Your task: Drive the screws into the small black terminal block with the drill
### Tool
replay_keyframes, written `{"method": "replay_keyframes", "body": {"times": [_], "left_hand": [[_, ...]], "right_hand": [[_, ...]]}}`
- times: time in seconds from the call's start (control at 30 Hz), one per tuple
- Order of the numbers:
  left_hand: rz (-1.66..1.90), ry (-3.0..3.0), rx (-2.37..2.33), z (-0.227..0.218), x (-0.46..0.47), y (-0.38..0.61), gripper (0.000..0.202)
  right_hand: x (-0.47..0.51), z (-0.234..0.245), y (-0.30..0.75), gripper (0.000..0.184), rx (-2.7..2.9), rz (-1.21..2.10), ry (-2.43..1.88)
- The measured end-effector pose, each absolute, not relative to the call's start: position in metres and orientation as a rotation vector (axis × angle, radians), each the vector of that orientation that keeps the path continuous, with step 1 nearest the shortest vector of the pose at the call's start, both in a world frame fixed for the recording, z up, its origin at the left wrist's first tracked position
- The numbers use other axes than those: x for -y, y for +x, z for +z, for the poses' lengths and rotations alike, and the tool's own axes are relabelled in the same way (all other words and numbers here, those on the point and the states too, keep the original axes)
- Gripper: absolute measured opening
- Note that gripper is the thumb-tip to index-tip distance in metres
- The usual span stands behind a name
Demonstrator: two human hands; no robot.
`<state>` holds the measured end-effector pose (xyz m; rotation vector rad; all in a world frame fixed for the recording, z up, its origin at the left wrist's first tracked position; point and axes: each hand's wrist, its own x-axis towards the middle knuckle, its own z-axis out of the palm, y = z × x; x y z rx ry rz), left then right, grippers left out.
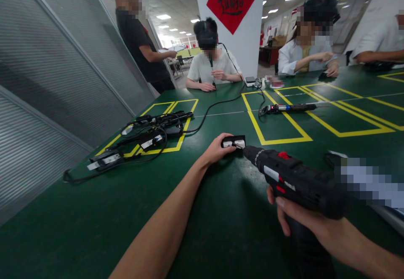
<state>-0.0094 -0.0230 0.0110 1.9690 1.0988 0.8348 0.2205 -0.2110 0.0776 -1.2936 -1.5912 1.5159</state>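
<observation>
Power drill (293,176), black, red switches: handle wrapped by right hand (318,224), nose angled at the block, contact unclear. 
Small black block (241,138): well in from the surface's (126,211) left edge; gripped by left hand (217,148), apparently for steadying. 
Cabled black devices (173,131): heaped near left edge, seemingly out of the way.

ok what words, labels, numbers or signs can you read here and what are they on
Red sign on the pillar: "招財進寶", merged black characters, as best I can read them.
Drill, collar: marks, too small to read.
Drill side: white label, too blurred.
Black devices at left: white labels, too small.
Pixelated item at right: unreadable.
Black box in the left hand: nothing readable.
</observation>
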Motion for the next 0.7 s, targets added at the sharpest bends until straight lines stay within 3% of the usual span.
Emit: {"method": "replay_keyframes", "body": {"times": [0.7], "left_hand": [[0.839, 1.964, -1.082, 0.0106, 0.0228, -0.0105, 0.050]], "right_hand": [[0.2126, 0.0796, 0.2191, 0.023, 1.561, 1.519, -1.328]]}}
